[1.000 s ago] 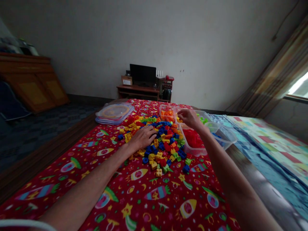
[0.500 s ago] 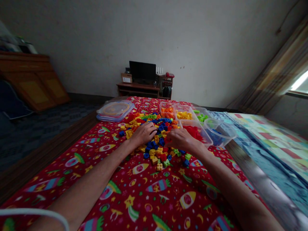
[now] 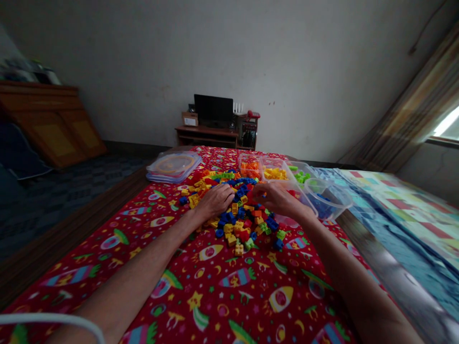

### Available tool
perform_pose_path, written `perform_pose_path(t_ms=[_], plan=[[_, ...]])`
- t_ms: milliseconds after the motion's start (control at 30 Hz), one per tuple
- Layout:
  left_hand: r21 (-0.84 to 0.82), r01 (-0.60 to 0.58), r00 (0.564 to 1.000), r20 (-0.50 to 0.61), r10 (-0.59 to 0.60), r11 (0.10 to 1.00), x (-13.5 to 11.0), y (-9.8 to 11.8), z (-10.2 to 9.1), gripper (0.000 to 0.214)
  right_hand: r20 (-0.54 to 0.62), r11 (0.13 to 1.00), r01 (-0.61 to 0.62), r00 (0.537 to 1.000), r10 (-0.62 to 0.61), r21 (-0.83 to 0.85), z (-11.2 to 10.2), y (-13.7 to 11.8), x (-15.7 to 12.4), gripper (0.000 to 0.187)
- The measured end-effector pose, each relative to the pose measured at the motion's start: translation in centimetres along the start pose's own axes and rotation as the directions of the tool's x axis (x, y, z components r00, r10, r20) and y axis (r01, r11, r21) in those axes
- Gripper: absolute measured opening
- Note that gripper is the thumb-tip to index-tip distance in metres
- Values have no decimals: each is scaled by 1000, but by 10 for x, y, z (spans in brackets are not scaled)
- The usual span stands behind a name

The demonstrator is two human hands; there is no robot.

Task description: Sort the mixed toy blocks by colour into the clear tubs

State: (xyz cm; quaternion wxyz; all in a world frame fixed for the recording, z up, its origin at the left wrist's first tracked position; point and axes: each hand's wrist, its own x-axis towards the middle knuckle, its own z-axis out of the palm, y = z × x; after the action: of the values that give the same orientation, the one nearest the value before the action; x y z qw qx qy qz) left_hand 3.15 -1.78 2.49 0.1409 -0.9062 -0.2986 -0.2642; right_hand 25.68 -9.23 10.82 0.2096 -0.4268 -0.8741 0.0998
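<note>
Edging up and to the right since the last look, the right hand [image 3: 279,199] is closing in on the far edge of the pile, its fingers bunching together just beside the rim of a clear tray of red bricks [image 3: 308,206]. Whether it's gripping a brick, I can't tell from here! Over on the other side, the left hand [image 3: 215,200] is lying palm-down on the heap of plastic building bricks [image 3: 236,215], fingers curling over the pieces, and whatever's under them is hidden.

That heap is spreading between and just below both hands: a jumble of blue, yellow, red, orange and green, far too many to count. Two hands are working, and five clear containers are lining the top right of the pile: the orange tray [image 3: 249,168], the yellow tray [image 3: 274,173], the green tray [image 3: 301,177], the red one, and a round tub of blue bricks [image 3: 328,203].

Everything's sitting on a red rocket-print bedspread [image 3: 215,306], with a stack of clear lids [image 3: 173,167] lying at the upper left of the pile, and at the far wall a dark monitor [image 3: 213,107] is standing on a low desk [image 3: 206,131].
</note>
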Motion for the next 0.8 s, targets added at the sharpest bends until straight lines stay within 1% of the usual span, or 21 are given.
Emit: perform_pose_path(t_ms=[133,200,267,300,367,433,500,567,600,700,800], plan=[[3,26,1000,-3,-26,1000,0,1,-1,26,-127,996,-89,988,88,-2,-16,14,-2,14],[8,27,1000,2,-27,1000,0,2,-1,26,-186,990,-142,973,136,-20,-28,21,-5,16],[12,18,1000,5,-18,1000,0,1,-1,27,-224,973,-224,952,207,-54,-40,29,-9,19],[12,13,1000,5,-13,1000,0,1,-1,28,-229,959,-274,940,251,-74,-45,33,-12,19],[15,12,1000,0,-12,1000,0,0,0,29,-201,919,-373,917,344,-130,-52,42,-17,20],[26,7,1000,11,-7,1000,0,0,-1,32,-161,864,-450,892,423,-226,-54,52,-22,19],[35,0,1000,28,-1,999,0,0,-1,35,-170,798,-504,864,475,-331,-52,59,-24,20],[29,3,999,38,-4,1000,0,1,-3,37,-220,758,-524,851,476,-387,-48,62,-23,22],[19,12,999,38,-12,1000,0,1,-4,37,-241,761,-518,856,458,-392,-45,61,-22,23],[-29,50,998,41,-49,998,0,2,-8,37,-230,839,-420,905,358,-347,-36,48,-16,25],[-77,39,996,85,-33,996,4,2,-14,32,-191,895,-327,941,279,-304,-27,29,-11,24]])
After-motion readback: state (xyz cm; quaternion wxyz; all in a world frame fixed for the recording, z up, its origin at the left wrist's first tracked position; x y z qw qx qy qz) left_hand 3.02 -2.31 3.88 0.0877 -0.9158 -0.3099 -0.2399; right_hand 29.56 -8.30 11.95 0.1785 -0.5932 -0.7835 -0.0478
